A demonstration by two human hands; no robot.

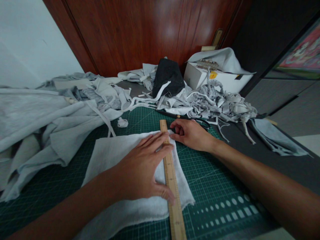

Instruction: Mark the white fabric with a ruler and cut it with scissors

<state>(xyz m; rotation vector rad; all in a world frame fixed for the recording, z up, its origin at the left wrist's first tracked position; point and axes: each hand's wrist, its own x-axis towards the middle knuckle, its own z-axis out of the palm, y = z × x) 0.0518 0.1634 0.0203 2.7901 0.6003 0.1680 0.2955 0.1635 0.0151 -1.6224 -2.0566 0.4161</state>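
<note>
A piece of pale grey-white cloth (107,156) lies flat on a green cutting mat (207,176). A wooden ruler (171,175) runs lengthwise over it, near the cloth's right edge. My left hand (140,166) is spread flat, its fingertips and thumb pressing on the ruler and its palm over the cloth. At the cloth's far right corner, beside the ruler's far end, my right hand (191,133) is closed, with thumb and forefinger at the fabric edge. Just beyond the right hand lies a pair of black-handled scissors (203,122), partly covered by scraps.
Heaped grey fabric (62,120) covers the left side. Fabric strips (212,100), a black cloth bag (168,76) and a white box (227,80) stand at the back, before a brown wooden door (130,33). A folded grey cloth (277,135) lies at right.
</note>
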